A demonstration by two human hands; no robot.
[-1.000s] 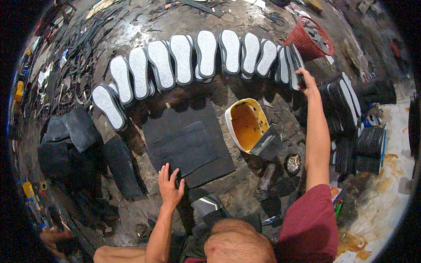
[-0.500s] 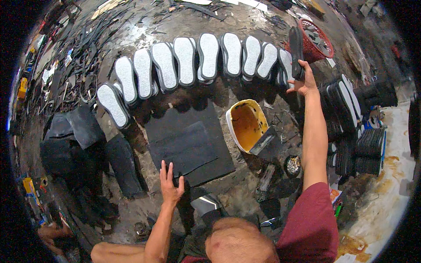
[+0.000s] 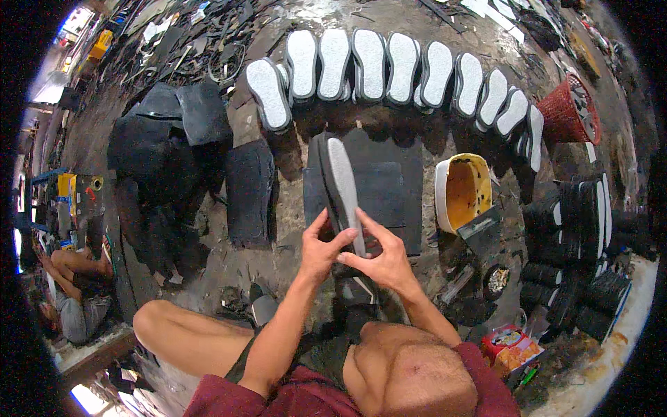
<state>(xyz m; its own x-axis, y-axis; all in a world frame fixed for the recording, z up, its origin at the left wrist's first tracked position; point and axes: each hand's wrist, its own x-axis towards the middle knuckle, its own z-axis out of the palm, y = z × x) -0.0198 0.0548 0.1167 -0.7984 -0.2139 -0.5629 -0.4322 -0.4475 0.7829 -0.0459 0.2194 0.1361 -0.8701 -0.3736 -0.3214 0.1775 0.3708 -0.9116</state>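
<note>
Between my two hands, upright over the dark sheet, is a shoe sole (image 3: 342,170) with a pale grey face and a thick black layer along its left side. My left hand (image 3: 322,250) grips the lower left edge, thumb across the front. On the lower right edge, my right hand (image 3: 383,258) pinches with fingers and thumb. Beneath lies a flat black rubber sheet (image 3: 411,167) with a smaller dark piece on it. An arc of white-faced soles (image 3: 403,68) stands beyond the sheet.
A yellow-lined tub (image 3: 462,198) with brown residue sits to the right, a dark flat piece leaning on it. Farther right are a red basket (image 3: 566,115) and stacked soles (image 3: 580,219). Black sheets (image 3: 160,149) are piled left. A person (image 3: 80,299) sits at far left.
My right hand has come back from the far right with the sole. My left hand has lifted off the sheet area and now grips it too. The view has swung left.
</note>
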